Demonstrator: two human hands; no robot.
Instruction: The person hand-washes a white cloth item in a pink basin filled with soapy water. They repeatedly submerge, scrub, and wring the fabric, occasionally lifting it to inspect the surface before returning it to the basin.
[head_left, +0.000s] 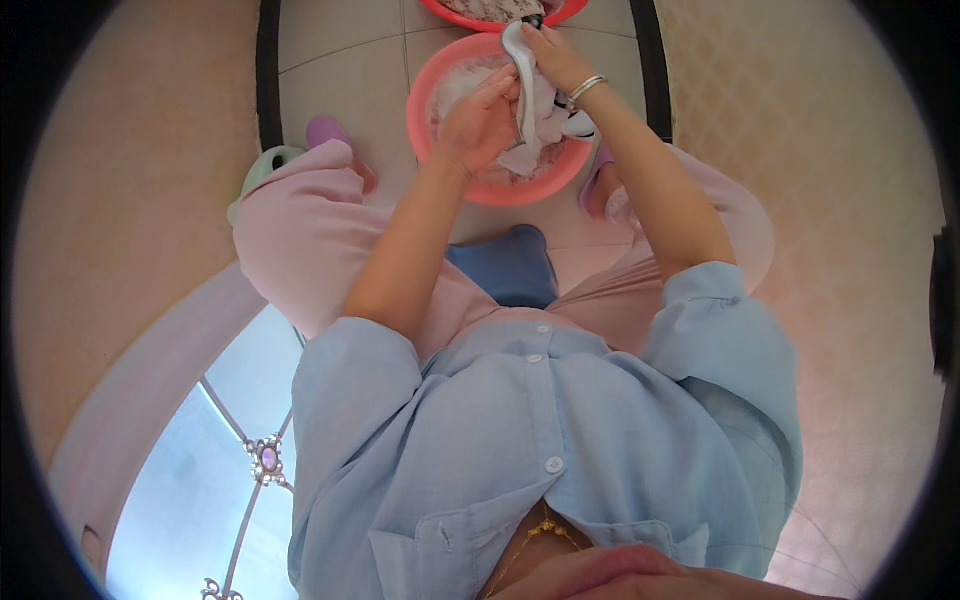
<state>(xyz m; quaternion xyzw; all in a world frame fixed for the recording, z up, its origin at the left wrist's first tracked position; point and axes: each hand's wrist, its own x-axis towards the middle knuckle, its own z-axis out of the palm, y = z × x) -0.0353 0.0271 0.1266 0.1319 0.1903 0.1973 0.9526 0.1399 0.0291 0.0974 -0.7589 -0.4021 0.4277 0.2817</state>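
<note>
My right hand (556, 60) grips the upper end of a white shoe-like item with a grey edge (526, 94), near a small black part. The item is turned edge-on above a coral-pink plastic basin (487, 193). My left hand (480, 124) is on its left side, palm up, with curled fingers against the edge; some fingertips are hidden. Soapy water and white cloth (525, 159) fill part of the basin. Under my right wrist, a white item with dark trim (578, 126) shows at the basin's right side; its kind is unclear.
A second red basin (469, 21) with patterned fabric stands just beyond the first. A blue plastic stool or similar object (510, 262) lies between my legs. Near my left knee is a pale green plastic object (259, 176). Dark strips edge the tiled floor on both sides.
</note>
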